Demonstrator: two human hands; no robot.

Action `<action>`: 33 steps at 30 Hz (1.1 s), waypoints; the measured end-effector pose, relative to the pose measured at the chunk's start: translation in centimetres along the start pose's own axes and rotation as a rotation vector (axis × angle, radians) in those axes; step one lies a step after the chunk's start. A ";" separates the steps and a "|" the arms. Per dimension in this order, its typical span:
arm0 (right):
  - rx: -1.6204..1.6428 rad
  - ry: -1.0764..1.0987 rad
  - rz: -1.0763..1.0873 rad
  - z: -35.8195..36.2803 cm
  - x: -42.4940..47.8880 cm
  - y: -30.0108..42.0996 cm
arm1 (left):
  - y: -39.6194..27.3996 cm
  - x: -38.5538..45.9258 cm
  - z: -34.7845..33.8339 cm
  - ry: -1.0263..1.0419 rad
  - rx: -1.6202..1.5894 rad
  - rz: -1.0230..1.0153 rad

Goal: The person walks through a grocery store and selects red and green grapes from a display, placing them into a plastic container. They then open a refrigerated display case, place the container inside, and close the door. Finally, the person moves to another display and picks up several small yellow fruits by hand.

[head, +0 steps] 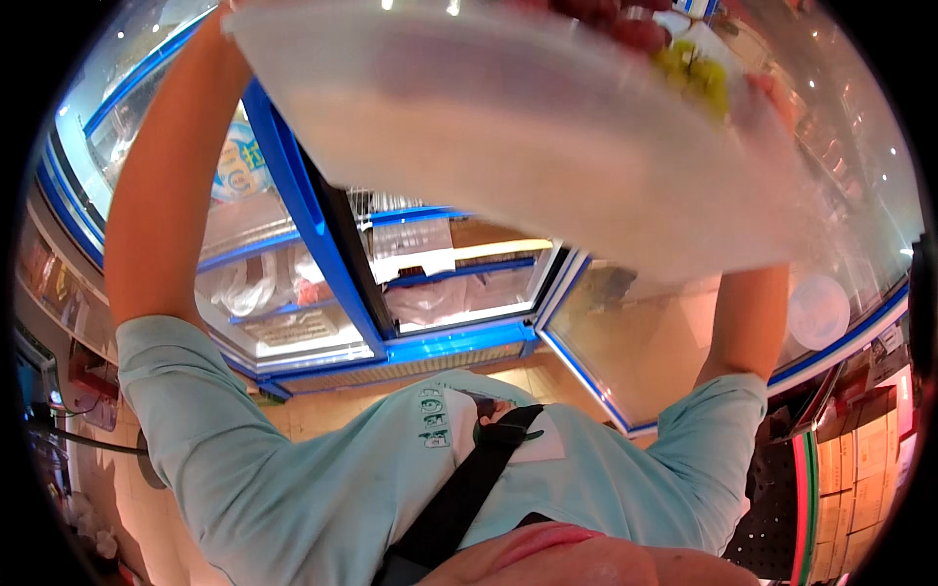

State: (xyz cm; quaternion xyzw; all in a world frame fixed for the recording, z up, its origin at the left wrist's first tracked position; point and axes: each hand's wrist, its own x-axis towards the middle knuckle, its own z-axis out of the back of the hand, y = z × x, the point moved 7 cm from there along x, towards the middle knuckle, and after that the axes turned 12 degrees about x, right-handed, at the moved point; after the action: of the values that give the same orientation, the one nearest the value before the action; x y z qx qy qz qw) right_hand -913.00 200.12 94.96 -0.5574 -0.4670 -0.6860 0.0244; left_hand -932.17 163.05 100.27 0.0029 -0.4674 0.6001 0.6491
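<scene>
A large translucent white plastic container (527, 139), blurred, is raised across the top of the view. Dark red grapes (637, 33) and green grapes (692, 73) show at its upper rim. My left hand (233, 6) is at the container's upper left corner, mostly cut off by the picture's edge. On the other side, my right hand (773, 95) holds the container's right end; its fingers show past the rim beside the green grapes, and the rest is hidden behind the blurred plastic.
Beyond the container stands a blue-framed display refrigerator (458, 348) with bagged goods on its shelves. A glass door (630, 351) stands open at its right. A round translucent lid or bowl (818, 313) lies at the right. Stacked cartons (854, 469) are at the lower right, and a black cable (95, 442) is at the lower left.
</scene>
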 end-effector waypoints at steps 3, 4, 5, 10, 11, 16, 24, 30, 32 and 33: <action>-0.105 -0.040 0.207 -1.1 5.5 2.6 | -0.4 3.0 2.3 -0.192 0.197 0.042; -0.115 -0.038 0.252 -1.9 6.7 2.8 | -0.4 4.0 3.1 -0.237 0.250 0.041; -0.107 -0.039 0.280 -2.4 8.4 2.6 | -0.3 4.9 3.6 -0.279 0.309 0.035; -0.044 0.025 0.386 -8.3 15.0 0.2 | 1.2 7.4 6.1 -0.476 0.584 0.044; -0.027 0.036 0.401 -9.4 16.2 -0.3 | 1.4 8.0 6.6 -0.509 0.644 0.041; 0.042 0.085 0.457 -14.0 20.7 -1.9 | 2.4 10.4 8.1 -0.648 0.949 0.025; 0.115 0.131 0.519 -19.3 24.8 -3.3 | 4.1 12.5 9.3 -0.764 1.475 0.002; 0.184 0.142 0.539 -20.4 25.7 -3.5 | 5.4 13.5 9.7 -0.797 1.799 -0.010; 0.194 0.135 0.558 -19.2 25.8 -2.9 | 5.6 14.4 9.7 -0.810 1.851 -0.049; 0.209 0.131 0.566 -18.4 25.6 -2.8 | 5.9 15.0 9.7 -0.815 1.865 -0.068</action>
State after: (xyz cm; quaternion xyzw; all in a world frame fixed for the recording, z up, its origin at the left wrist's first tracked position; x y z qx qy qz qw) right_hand -937.87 201.87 114.53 -0.6144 -0.3585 -0.6348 0.3018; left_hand -944.99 170.82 111.61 0.7252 0.0016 0.6600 0.1963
